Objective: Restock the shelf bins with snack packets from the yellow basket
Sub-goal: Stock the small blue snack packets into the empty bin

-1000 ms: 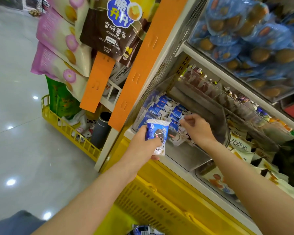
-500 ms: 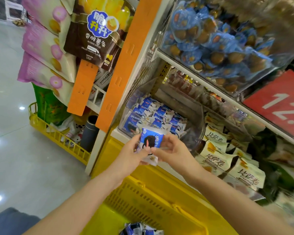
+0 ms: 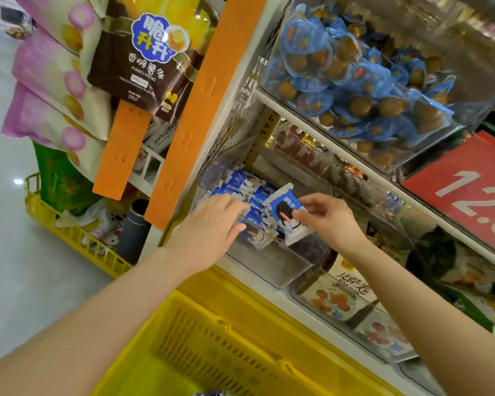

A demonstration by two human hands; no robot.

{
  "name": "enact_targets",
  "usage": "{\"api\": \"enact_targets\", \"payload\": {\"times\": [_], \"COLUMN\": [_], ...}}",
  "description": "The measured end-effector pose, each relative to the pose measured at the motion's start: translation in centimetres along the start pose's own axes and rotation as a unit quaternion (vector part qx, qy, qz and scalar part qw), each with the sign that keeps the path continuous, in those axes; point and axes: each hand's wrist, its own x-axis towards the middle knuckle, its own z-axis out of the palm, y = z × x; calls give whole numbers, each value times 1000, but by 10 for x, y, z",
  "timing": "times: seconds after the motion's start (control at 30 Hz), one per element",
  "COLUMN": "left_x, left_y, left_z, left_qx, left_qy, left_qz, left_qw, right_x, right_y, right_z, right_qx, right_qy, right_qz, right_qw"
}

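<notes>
Head view: yellow basket [image 3: 212, 338] nearest. Left hand [image 3: 212, 224], fingers straight, steadies the stocked packets [image 3: 240, 181]; right hand [image 3: 329, 221] pinches a blue snack packet [image 3: 283, 212] over the clear bin [image 3: 269, 270]. Placing step; next it probably needs slotting in beside the row.

Blue packet [image 3: 283, 212] in right hand [image 3: 330, 221]

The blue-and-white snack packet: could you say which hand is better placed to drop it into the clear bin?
Right, likely: the right hand pinches the blue-and-white snack packet over the clear plastic bin; the left hand holds nothing.
</notes>
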Motion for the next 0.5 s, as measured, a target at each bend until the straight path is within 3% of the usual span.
{"api": "enact_targets", "payload": {"times": [0.33,0.5], "left_x": [4,3], "left_y": [-16,-16], "left_z": [14,13], "left_qx": [33,46], "left_qy": [-6,-8], "left_qz": [26,37], "left_qw": [999,998], "right_x": [49,32], "right_y": [25,18], "right_z": [51,55], "right_qx": [-86,-61], "right_qy": [-259,-230], "right_qz": [-5,27], "right_qw": [962,971]}}
